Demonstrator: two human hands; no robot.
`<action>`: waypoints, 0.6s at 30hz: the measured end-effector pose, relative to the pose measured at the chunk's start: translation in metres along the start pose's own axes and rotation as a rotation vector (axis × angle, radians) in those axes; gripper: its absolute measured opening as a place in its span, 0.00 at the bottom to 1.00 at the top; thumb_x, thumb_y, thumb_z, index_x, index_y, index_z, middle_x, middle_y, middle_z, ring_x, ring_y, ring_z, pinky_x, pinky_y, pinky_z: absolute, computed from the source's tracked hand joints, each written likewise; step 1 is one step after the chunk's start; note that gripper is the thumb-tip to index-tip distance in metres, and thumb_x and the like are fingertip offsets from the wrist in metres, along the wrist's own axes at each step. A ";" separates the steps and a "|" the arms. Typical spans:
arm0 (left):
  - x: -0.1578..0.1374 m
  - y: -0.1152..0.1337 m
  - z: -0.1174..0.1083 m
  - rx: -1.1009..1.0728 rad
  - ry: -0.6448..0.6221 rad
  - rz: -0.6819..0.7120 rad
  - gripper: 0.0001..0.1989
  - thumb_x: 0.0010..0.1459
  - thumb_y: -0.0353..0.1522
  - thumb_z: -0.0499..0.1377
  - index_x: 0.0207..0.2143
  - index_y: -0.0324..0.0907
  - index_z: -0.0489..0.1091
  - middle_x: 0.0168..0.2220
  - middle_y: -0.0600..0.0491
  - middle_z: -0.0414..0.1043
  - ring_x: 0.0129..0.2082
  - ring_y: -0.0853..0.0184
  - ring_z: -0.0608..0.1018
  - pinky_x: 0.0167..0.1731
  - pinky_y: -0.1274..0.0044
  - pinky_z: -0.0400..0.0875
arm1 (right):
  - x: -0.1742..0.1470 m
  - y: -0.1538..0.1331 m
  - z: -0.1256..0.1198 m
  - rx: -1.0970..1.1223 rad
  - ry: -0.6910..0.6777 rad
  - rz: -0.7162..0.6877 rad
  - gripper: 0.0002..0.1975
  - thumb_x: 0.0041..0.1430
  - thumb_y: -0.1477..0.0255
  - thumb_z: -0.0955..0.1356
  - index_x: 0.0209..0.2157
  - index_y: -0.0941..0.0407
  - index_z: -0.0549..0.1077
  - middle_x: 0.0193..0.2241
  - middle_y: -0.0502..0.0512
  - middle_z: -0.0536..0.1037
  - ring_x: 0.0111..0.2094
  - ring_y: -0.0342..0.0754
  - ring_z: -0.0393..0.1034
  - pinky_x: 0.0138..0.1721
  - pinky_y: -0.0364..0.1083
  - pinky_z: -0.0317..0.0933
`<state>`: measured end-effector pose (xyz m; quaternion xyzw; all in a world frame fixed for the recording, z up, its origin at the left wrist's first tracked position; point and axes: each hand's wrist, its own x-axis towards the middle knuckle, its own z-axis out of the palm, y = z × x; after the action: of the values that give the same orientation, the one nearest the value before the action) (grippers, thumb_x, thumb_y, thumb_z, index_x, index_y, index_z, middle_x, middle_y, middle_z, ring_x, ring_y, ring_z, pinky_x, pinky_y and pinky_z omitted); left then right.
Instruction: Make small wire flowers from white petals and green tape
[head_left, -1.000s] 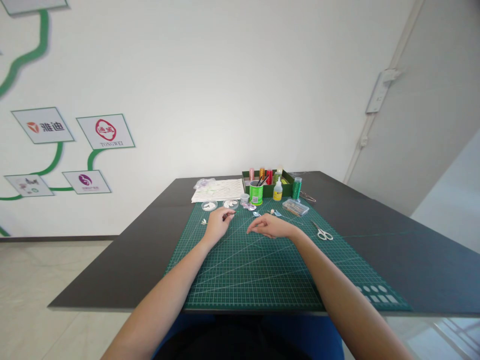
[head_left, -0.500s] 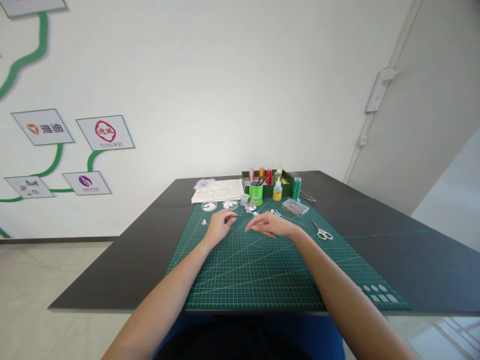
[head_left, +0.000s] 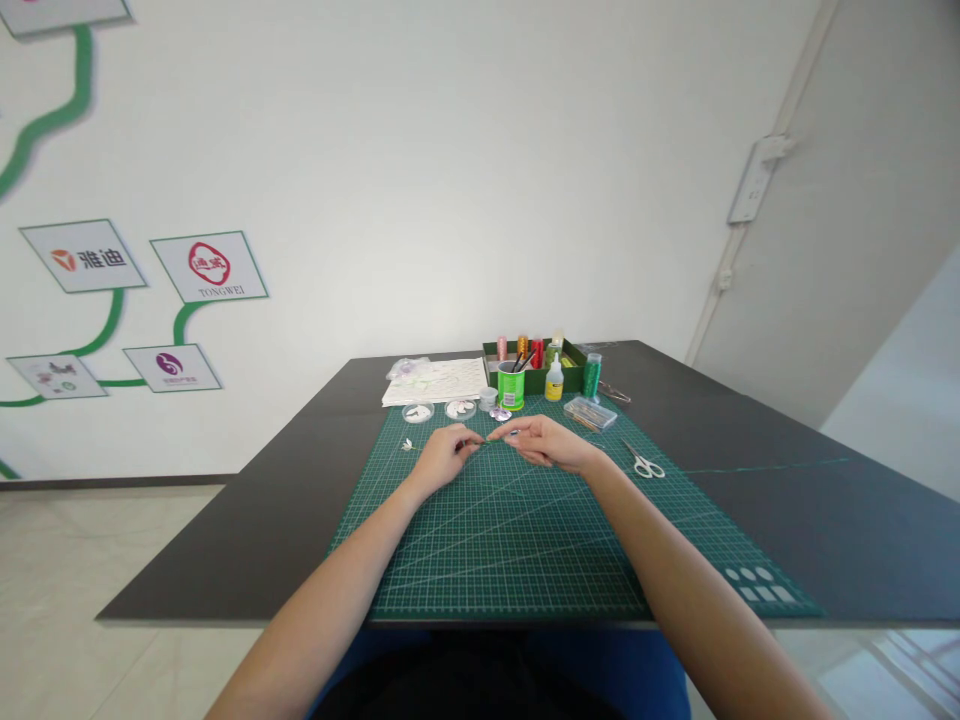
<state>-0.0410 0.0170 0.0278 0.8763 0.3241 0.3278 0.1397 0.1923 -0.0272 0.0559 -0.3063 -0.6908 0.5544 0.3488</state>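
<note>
My left hand (head_left: pixel 444 457) is closed in a pinch on a thin green stem (head_left: pixel 486 441), which shows between the two hands. To its left, a small white flower (head_left: pixel 407 445) sticks out on a thin stalk, apparently the stem's other end. My right hand (head_left: pixel 546 443) has its fingertips together at the stem's right end, index finger stretched along it. What lies between those fingers is too small to make out. Both hands hover low over the green cutting mat (head_left: pixel 510 550).
Behind the hands stand two dishes of white pieces (head_left: pixel 460 409), a green can (head_left: pixel 511 386), a glue bottle (head_left: pixel 554 381) and a box of thread spools (head_left: pixel 534 380). At right lie a clear case (head_left: pixel 590 413) and scissors (head_left: pixel 643 462). A thin green thread (head_left: pixel 772 467) crosses the table.
My hands have come closer together; the right fingertips now meet the stem's end. The white flower's stalk shows more clearly to the left.
</note>
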 end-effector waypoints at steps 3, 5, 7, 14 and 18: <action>0.000 0.000 0.000 -0.014 -0.003 0.000 0.09 0.59 0.26 0.59 0.39 0.42 0.78 0.34 0.51 0.76 0.32 0.68 0.74 0.34 0.77 0.66 | 0.001 0.003 -0.002 0.029 -0.005 -0.016 0.23 0.60 0.63 0.69 0.51 0.63 0.73 0.10 0.38 0.58 0.12 0.36 0.46 0.17 0.40 0.40; 0.000 0.000 0.000 -0.015 -0.009 0.002 0.09 0.59 0.26 0.58 0.40 0.42 0.78 0.35 0.51 0.76 0.33 0.68 0.75 0.35 0.77 0.67 | 0.001 0.004 -0.002 0.049 -0.009 -0.014 0.23 0.60 0.64 0.69 0.52 0.63 0.72 0.10 0.39 0.58 0.13 0.36 0.46 0.18 0.40 0.40; -0.001 0.001 0.000 -0.013 -0.013 0.011 0.10 0.59 0.26 0.58 0.40 0.42 0.78 0.35 0.51 0.76 0.34 0.67 0.76 0.36 0.76 0.67 | 0.001 0.005 -0.002 0.073 -0.016 -0.005 0.23 0.60 0.65 0.69 0.54 0.63 0.71 0.10 0.38 0.58 0.13 0.36 0.46 0.18 0.40 0.41; -0.001 0.003 -0.001 0.012 -0.022 0.062 0.10 0.60 0.26 0.58 0.40 0.43 0.78 0.37 0.50 0.76 0.37 0.66 0.77 0.38 0.76 0.68 | 0.000 0.004 -0.001 0.185 -0.010 0.018 0.27 0.59 0.67 0.70 0.58 0.62 0.68 0.11 0.38 0.56 0.13 0.36 0.43 0.17 0.40 0.39; -0.001 0.004 -0.002 0.022 -0.037 0.086 0.10 0.61 0.27 0.58 0.41 0.44 0.78 0.37 0.50 0.76 0.38 0.66 0.77 0.40 0.76 0.69 | 0.000 0.006 -0.002 0.231 -0.019 0.017 0.30 0.60 0.67 0.69 0.61 0.62 0.64 0.11 0.38 0.57 0.13 0.36 0.43 0.16 0.39 0.38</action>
<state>-0.0410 0.0138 0.0303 0.8968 0.2873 0.3136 0.1217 0.1946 -0.0251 0.0507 -0.2646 -0.6228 0.6363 0.3705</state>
